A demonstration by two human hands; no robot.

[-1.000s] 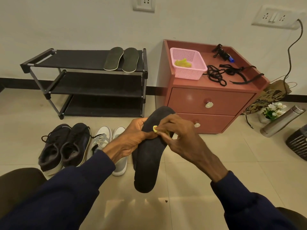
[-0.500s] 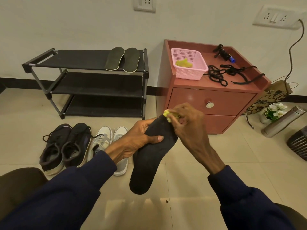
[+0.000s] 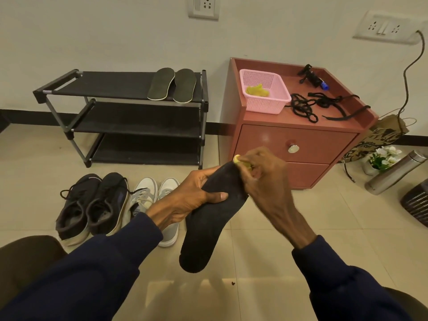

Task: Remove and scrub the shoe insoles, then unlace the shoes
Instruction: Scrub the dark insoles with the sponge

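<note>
the black insole (image 3: pixel 215 218) is held in the air at the centre of the frame, one end up and the other end down toward the floor. it is gripped around its middle by the left hand (image 3: pixel 192 198), with the thumb laid across the front face, probably so that the surface is kept stiff and turned toward the scrubbing. the right hand (image 3: pixel 266 179) is closed around a small yellow scrubber (image 3: pixel 237 158), which is pressed on the upper end of the insole. from this it is judged that the scrubbing step is in progress.

two more insoles (image 3: pixel 172 85) are laid side by side on the top shelf of the shoe rack (image 3: pixel 92 84), at upper left, perhaps to dry. on the floor at lower left, black shoes (image 3: pixel 92 205) and white shoes (image 3: pixel 148 193) are set just beside each other, with laces in them, so the unlacing seems not yet done.

on the worktop of the red cabinet (image 3: pixel 296 144), at upper right, a pink basket (image 3: pixel 264 105) and loose black laces (image 3: pixel 303 110) are placed. some print is seen on a paper bag (image 3: pixel 379 140) at the right edge, but it cannot be read.
</note>
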